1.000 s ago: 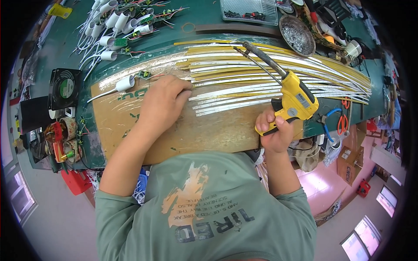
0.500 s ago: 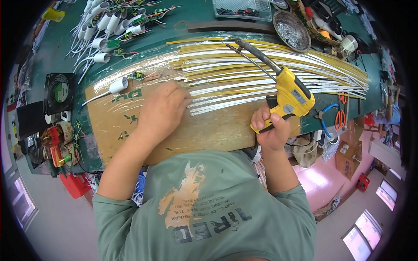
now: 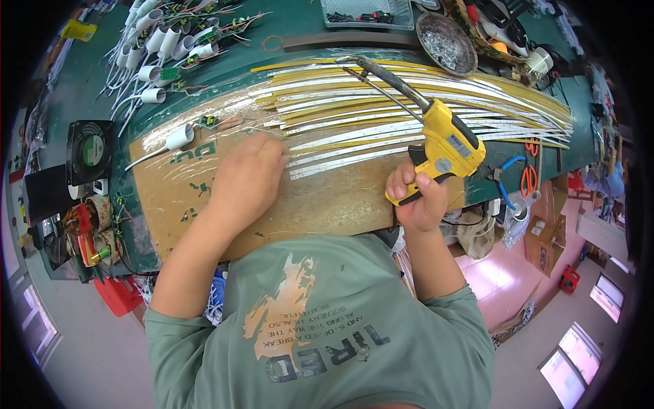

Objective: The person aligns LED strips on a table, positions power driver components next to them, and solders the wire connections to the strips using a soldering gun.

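Note:
My right hand (image 3: 417,199) grips a yellow and black soldering gun (image 3: 455,144) by its handle. Its dark barrel and thin feed tube point up and left, over a fan of white and yellow LED strips (image 3: 354,133). My left hand (image 3: 246,174) is closed at the left ends of the nearest strips, back of the hand upward. Its fingertips are hidden, so what they pinch does not show. Just left of it, a white lamp base (image 3: 180,137) with a white cable lies on the cardboard (image 3: 320,204), beside a small green driver board (image 3: 208,121) with thin wires.
Several white lamp bases with boards (image 3: 163,44) are heaped at the far left. A small fan (image 3: 90,151) stands on the left. Behind the strips are a clear plastic tray (image 3: 368,22) and a round metal dish (image 3: 446,44). Blue-handled pliers (image 3: 503,180) and orange-handled scissors (image 3: 528,178) lie right.
The whole view has shifted slightly. My left hand's fingers have turned further under and out of sight. The soldering gun stays in my right hand, its barrel still over the strips.

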The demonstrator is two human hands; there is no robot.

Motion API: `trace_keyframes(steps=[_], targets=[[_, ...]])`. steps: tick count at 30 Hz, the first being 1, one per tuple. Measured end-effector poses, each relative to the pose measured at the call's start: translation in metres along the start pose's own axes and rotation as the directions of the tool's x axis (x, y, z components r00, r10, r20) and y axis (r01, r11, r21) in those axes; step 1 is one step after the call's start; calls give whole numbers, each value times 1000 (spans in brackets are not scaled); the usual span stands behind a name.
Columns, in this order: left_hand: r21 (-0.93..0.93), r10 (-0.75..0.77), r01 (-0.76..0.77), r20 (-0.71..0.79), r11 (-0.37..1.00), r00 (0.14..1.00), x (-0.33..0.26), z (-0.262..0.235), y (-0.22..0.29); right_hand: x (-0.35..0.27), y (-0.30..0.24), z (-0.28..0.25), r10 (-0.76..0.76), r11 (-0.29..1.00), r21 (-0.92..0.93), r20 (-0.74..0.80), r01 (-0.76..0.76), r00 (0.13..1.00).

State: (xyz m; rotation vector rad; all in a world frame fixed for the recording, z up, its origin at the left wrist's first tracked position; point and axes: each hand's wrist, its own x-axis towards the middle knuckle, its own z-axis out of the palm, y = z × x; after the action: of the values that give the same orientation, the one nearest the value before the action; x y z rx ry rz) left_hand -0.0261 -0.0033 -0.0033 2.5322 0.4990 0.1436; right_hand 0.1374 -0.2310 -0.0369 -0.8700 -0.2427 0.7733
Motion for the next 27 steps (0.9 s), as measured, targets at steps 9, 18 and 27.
trace_keyframes(steps=[9,18,27], targets=[[-35,-27,27,-1,999,1000,3,-1,1,1,-1,0,45,998,49,-50,-43,998],[-80,-33,34,20,996,999,5,-4,-4,1,-1,-4,24,1000,-7,40,-24,999],[-130,-94,97,32,987,995,-1,-9,-3,1,0,-3,13,1000,6,41,-13,999]])
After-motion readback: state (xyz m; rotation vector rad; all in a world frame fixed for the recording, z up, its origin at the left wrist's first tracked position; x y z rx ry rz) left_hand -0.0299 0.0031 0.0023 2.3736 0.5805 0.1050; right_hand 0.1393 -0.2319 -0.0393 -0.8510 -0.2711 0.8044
